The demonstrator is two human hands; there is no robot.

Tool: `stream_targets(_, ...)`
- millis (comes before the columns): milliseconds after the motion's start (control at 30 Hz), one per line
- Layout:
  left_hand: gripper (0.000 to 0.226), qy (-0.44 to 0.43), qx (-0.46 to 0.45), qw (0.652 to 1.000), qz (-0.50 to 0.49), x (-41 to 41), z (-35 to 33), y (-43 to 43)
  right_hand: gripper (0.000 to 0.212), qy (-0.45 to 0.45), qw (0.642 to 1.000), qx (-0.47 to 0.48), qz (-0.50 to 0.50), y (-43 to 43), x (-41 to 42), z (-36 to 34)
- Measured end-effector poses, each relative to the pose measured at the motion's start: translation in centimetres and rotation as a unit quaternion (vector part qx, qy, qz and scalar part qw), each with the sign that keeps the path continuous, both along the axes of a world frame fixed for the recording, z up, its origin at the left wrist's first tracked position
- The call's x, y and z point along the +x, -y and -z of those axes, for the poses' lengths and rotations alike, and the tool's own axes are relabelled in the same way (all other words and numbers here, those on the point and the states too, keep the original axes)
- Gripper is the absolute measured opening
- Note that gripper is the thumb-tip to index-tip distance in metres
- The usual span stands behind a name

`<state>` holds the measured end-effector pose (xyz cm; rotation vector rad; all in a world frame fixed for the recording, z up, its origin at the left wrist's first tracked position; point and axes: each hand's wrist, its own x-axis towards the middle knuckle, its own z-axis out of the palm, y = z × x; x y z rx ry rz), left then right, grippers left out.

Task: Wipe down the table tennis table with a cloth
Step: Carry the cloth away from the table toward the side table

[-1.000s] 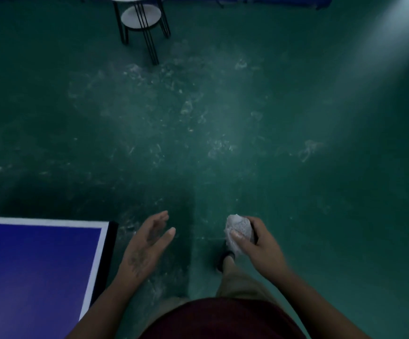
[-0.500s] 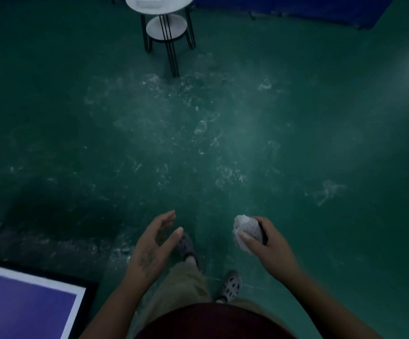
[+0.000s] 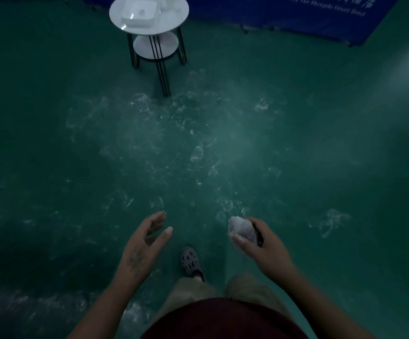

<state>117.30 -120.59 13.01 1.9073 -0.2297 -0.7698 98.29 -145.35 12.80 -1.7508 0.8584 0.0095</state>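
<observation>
Over scuffed green floor (image 3: 308, 148): wadded white cloth (image 3: 241, 230) carried in the right hand (image 3: 267, 252).
The right hand's thumb and fingers clamp the cloth at near right. The left hand (image 3: 141, 250) hangs apart from it, fingers loosely spread, holding nothing. Far off, left of centre, a round white side table (image 3: 175, 22) bears a square white dish (image 3: 138, 13), contents unclear. The corner of the blue table tennis table, near left half a second ago, has left view.
</observation>
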Motion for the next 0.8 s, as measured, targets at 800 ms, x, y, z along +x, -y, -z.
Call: stream_targets(800,0.044,0.022,0.001,0.993,-0.113,33.3,-1.3,24.4,0.047,0.01,0.995,0.057,-0.086,26.1,38.0,0.5)
